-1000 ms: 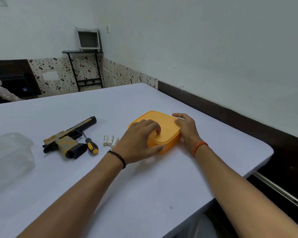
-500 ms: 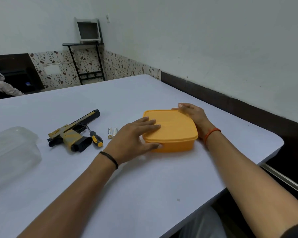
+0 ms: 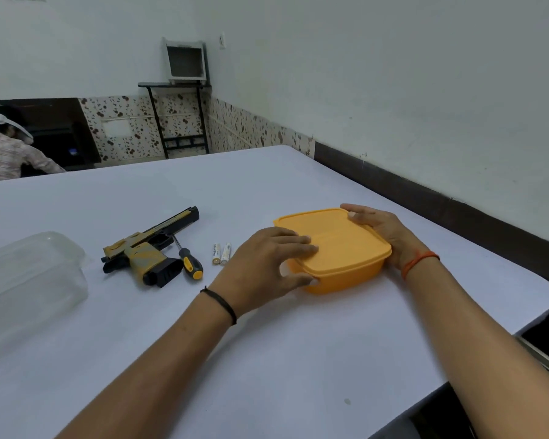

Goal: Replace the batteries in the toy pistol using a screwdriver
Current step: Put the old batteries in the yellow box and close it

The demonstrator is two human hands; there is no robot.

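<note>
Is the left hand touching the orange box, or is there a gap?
Touching. The head view shows the left hand with fingers lying flat on the lid of the orange box and the thumb against its near side.
</note>
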